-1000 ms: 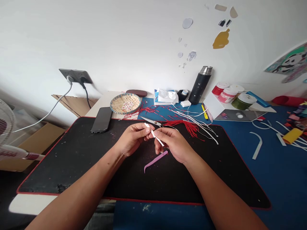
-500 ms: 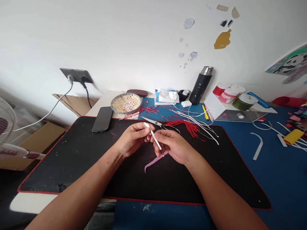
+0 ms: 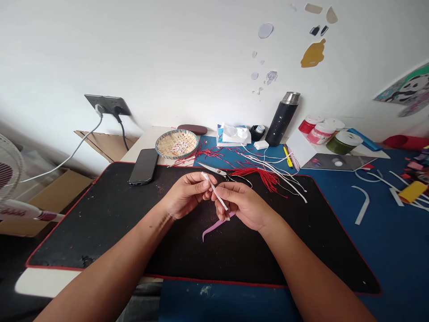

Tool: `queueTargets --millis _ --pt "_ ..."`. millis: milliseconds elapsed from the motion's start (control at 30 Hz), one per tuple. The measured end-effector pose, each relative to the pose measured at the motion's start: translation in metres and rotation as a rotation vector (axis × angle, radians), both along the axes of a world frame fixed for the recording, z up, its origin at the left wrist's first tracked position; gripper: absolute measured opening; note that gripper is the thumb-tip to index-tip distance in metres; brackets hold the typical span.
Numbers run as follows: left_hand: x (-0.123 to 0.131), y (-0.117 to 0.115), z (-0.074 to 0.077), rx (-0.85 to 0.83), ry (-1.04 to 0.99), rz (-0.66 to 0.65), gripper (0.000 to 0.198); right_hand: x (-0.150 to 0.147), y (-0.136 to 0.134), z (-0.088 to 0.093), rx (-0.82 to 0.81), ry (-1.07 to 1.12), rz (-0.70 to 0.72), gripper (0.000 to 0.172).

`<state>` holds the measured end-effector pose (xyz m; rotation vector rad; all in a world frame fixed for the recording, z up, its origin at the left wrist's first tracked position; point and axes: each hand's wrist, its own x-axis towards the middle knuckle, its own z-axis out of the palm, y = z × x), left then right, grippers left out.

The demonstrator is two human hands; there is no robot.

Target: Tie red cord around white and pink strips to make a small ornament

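The right hand [image 3: 250, 203] blocks my sight of part of the scissors [image 3: 214, 170] and the far end of the purple tool [image 3: 214, 228]. Its thumb covers a stretch of the white strip [image 3: 221, 202]. The bits [image 3: 180, 147] in the woven basket [image 3: 158, 146], perhaps snipped cord, are too small to tell. On the left the fan [image 3: 20, 211] is cut off, on the right the panda picture [image 3: 414, 87].

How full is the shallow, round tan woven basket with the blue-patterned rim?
Partly filled: small red and white bits lie on the bottom of the basket, with bare weave showing around them.
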<state>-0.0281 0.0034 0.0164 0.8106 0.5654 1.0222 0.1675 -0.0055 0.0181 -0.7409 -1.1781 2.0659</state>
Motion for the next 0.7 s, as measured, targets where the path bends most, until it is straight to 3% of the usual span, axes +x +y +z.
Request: queueTargets --millis 233,400,700 --pt "0.001 0.000 0.001 0.018 0.007 -0.001 0.025 0.000 -0.001 0.003 0.017 -0.047 -0.018 0.032" --pt "-0.002 0.004 -0.003 -0.029 -0.013 0.038 0.028 -0.001 -0.001 0.006 0.118 -0.126 -0.048 0.037" --pt "-0.006 0.012 -0.008 -0.132 -0.120 0.119 0.025 -0.005 -0.002 0.003 0.443 -0.326 -0.322 0.026"
